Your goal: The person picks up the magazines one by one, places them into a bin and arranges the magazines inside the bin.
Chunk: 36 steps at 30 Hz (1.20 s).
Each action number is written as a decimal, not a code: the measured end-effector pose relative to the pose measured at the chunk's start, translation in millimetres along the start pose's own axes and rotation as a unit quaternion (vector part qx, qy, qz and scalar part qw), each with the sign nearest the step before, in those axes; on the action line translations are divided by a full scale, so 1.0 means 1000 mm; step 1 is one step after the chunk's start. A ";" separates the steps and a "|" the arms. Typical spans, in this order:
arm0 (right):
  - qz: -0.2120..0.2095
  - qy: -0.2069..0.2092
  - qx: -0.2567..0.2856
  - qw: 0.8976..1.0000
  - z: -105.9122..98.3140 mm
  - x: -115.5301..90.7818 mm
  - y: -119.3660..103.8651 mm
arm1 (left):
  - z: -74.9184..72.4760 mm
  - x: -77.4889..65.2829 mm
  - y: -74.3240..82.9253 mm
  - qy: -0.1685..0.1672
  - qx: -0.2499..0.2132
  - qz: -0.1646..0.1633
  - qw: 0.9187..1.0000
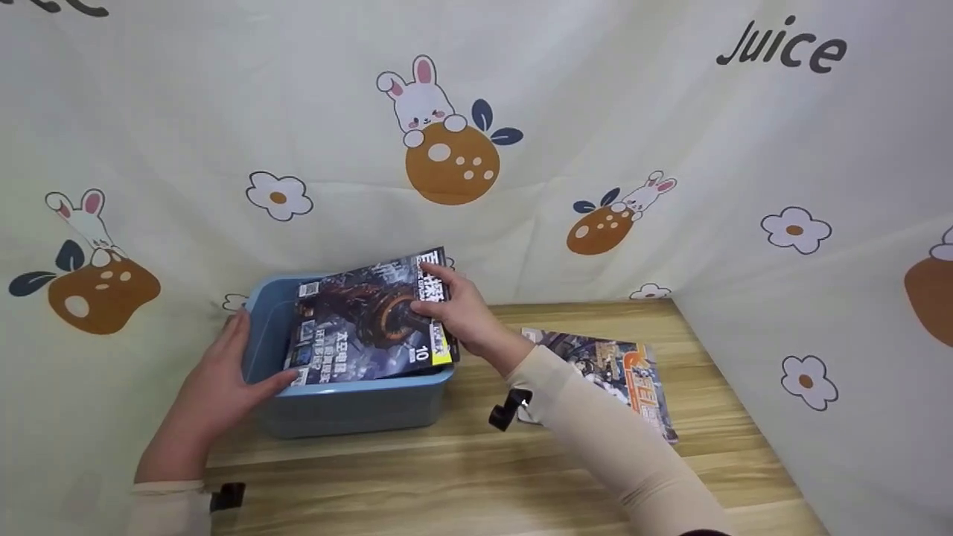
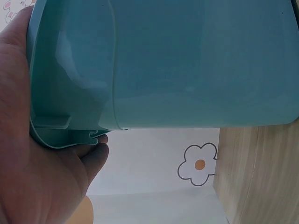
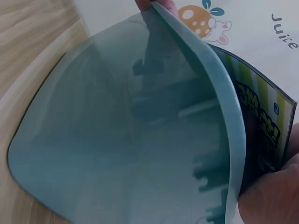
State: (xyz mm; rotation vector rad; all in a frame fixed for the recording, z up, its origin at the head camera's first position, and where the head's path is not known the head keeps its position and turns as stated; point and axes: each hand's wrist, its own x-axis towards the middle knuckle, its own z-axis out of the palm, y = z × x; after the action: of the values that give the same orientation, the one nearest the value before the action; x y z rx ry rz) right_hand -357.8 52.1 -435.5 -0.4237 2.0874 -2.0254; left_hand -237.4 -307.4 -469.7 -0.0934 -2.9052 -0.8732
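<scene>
A blue plastic bin (image 1: 357, 411) stands on the table toward the left. My left hand (image 1: 222, 387) grips its front-left corner, thumb along the front rim and fingers at the left side; the left wrist view shows the hand wrapped about the rim. With thumb and fingers, my right hand (image 1: 467, 313) pinches the right edge of a dark-covered magazine (image 1: 357, 320). That magazine lies tilted across the bin's opening, its far right corner sticking up past the rim. In the right wrist view, the magazine's striped back (image 3: 261, 102) shows beyond the bin's rim.
To the right of the bin, another magazine (image 1: 618, 372) lies on the wood-grain table (image 1: 476, 476), partly hidden by my right forearm. A pale curtain (image 1: 335, 119) printed with rabbits, oranges and flowers surrounds the table at the back and sides.
</scene>
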 end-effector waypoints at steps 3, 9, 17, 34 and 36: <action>-0.004 0.007 -0.025 1.000 0.007 0.001 -0.002 | 0.000 0.000 0.001 0.000 -0.003 0.000 1.000; -0.030 0.008 -0.124 0.992 0.021 0.003 -0.004 | -0.001 0.000 0.000 0.002 -0.003 0.001 1.000; -0.028 0.002 -0.181 0.983 0.036 0.007 0.000 | 0.000 -0.001 -0.005 0.000 -0.007 0.005 1.000; -0.008 -0.046 -0.306 0.951 0.045 -0.001 -0.002 | -0.002 0.000 -0.004 0.001 -0.010 0.015 1.000; -0.007 -0.046 -0.315 0.948 0.046 -0.002 -0.001 | 0.000 -0.001 -0.005 0.001 -0.011 0.013 1.000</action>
State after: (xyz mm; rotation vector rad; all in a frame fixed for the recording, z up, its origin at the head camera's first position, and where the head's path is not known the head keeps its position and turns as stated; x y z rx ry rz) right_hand -340.6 9.6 -436.9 -0.6105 2.6340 -1.2623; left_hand -237.0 -311.6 -472.0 -0.1324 -2.8859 -0.9004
